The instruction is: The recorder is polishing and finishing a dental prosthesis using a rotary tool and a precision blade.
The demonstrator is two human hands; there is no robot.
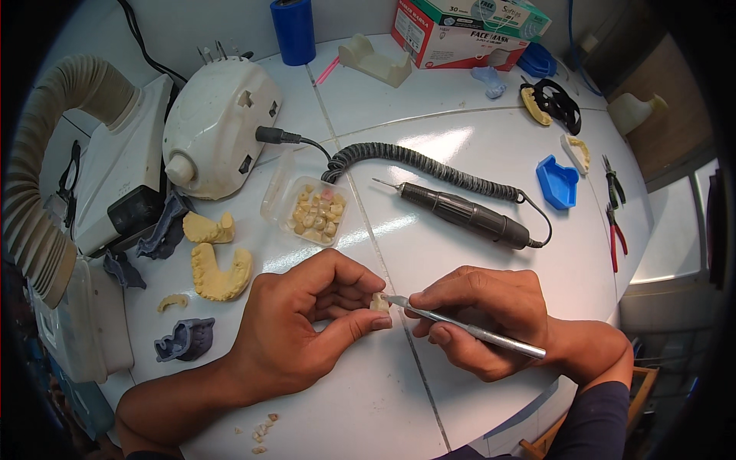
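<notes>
Between the thumb and fingertips of my left hand [295, 322] is a small cream-coloured artificial tooth [379, 303]. My right hand [491, 318] grips a slim silver hobby knife [502, 338] like a pen. The knife's tip touches the tooth or lies right against it; the exact contact is too small to tell. Beyond my left hand stands an open clear plastic box [343, 207] holding several similar teeth [316, 216]. A black handpiece [464, 215] with a thin bur lies past my right hand, its coiled cord [429, 171] running leftward.
Yellow plaster dental models [220, 285] and grey impression pieces [184, 340] lie at left, beside a white control unit [218, 126] and ribbed hose [38, 169]. Small chips [264, 433] are near the front. A blue tray [557, 182] and red-handled pliers [616, 238] lie at right.
</notes>
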